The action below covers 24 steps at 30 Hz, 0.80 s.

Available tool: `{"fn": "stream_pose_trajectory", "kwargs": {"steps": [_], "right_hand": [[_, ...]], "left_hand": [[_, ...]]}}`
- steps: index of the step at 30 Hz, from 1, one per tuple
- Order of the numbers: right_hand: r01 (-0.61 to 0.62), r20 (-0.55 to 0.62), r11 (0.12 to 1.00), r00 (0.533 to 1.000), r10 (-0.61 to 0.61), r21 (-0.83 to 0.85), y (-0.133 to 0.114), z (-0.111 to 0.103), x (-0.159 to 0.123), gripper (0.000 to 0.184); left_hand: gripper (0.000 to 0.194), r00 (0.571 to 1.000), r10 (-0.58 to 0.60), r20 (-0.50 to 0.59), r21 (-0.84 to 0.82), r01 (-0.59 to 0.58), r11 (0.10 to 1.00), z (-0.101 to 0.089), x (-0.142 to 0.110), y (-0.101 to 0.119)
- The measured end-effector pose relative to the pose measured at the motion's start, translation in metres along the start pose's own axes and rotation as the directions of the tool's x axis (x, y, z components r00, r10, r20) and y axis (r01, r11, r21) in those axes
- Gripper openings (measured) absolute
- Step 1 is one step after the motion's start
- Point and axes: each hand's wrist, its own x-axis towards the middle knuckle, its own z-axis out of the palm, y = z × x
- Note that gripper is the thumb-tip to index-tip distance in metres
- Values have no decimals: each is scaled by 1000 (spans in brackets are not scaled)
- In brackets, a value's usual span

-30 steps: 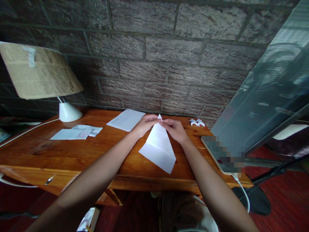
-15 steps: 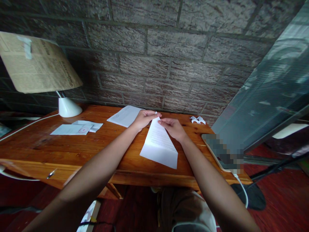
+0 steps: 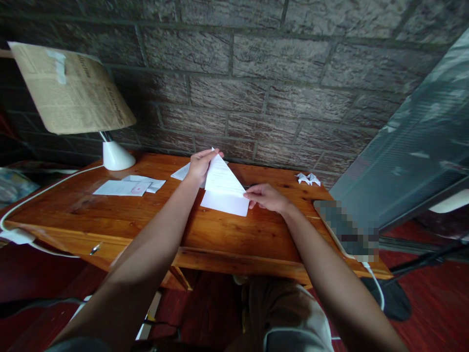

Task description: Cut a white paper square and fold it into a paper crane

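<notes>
A folded sheet of white paper (image 3: 224,182) is held up a little over the wooden table, its diagonal edge running down to the right and a plain strip along its bottom. My left hand (image 3: 201,164) grips it near the pointed top, thumb in front. At the lower right corner of the fold, my right hand (image 3: 266,197) pinches the paper between thumb and fingers. Behind my left hand lies a stack of paper sheets (image 3: 181,172), partly covered.
Folded papers (image 3: 120,187), one with a red stamp, lie at left near a lamp (image 3: 117,155) with a paper shade. Small folded paper shapes (image 3: 308,179) sit at the back right. A phone (image 3: 339,227) with a white cable rests by the right edge of the wooden table (image 3: 234,239).
My right hand has slid from near the paper's tip down to its lower right corner. The paper has turned, its tip now further up and left with my left hand. The view has shifted slightly.
</notes>
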Motion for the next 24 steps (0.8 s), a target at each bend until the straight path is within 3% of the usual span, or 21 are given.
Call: {"fn": "stream_pose_trajectory", "kwargs": {"steps": [9, 12, 15, 19, 24], "right_hand": [[2, -59, 1000, 998, -2, 5, -9, -8, -7, 30], [16, -97, 1000, 995, -17, -14, -9, -12, -8, 26], [59, -143, 998, 988, -61, -18, -7, -15, -7, 24], [128, -147, 992, 981, -126, 7, -2, -13, -2, 29], [158, -208, 987, 965, -161, -33, 5, -8, 4, 35]], "left_hand": [[31, 995, -80, 56, -90, 85, 992, 3, 0, -5], [41, 962, -209, 176, -9, 213, 977, 7, -6, -8], [57, 944, -255, 210, 121, 234, 965, 9, -11, -13], [57, 934, -278, 225, 182, 240, 954, 13, -16, -20], [57, 888, -353, 296, 201, 304, 931, 21, -23, -21]]}}
